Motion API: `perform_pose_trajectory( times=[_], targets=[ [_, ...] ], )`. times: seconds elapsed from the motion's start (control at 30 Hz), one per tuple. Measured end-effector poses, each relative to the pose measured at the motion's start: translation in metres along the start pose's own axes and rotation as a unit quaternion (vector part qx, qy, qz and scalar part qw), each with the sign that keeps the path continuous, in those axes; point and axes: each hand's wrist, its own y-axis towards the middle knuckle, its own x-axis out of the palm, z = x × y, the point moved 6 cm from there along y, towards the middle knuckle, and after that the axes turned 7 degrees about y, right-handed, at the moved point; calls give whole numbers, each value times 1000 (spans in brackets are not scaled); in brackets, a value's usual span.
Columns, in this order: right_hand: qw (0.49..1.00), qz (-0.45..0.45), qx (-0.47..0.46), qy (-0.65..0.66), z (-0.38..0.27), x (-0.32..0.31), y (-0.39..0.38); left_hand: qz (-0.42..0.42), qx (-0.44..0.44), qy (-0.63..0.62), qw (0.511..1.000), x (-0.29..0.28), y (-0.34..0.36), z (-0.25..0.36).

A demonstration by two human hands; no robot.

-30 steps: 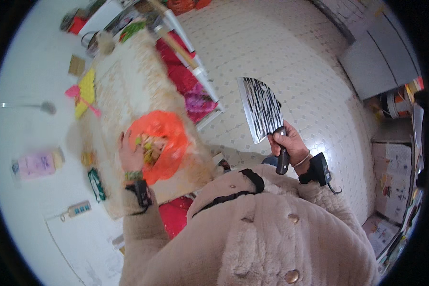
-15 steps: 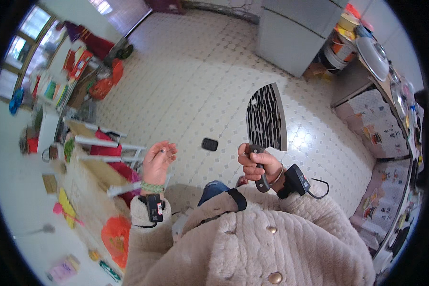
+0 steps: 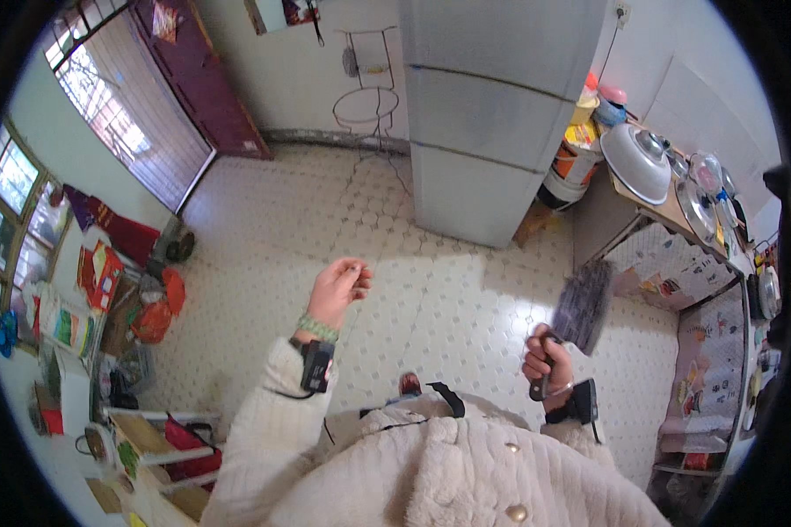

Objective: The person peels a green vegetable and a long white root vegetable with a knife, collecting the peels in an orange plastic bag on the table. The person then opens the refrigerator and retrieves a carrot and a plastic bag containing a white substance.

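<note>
Over the tiled floor [image 3: 466,299], short of the grey fridge [image 3: 483,123], my right hand [image 3: 547,362] grips the cleaver [image 3: 580,303] by its handle, blade angled up toward the fridge; my left hand [image 3: 338,285] hangs loosely curled, empty, well apart

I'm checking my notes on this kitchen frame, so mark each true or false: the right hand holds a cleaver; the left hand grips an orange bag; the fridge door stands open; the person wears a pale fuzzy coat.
1. The right hand holds a cleaver. True.
2. The left hand grips an orange bag. False: it is raised over the tiled floor, fingers pinched, holding no bag.
3. The fridge door stands open. False: its doors are shut.
4. The person wears a pale fuzzy coat. True.
</note>
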Motion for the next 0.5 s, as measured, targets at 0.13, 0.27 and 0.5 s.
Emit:
perform_pose_trajectory(
  times=[0.13, 0.27, 0.5],
  targets=[
    [992, 36, -117, -33, -31, -23, 17, -100, 57, 5, 993, 23, 119, 76],
    [981, 108, -148, -67, -54, -52, 53, -124, 46, -70, 989, 38, 244, 132],
    [967, 155, -164, -120, -113, -39, 197, -125, 18, -154, 980, 44, 389, 135]
  ],
)
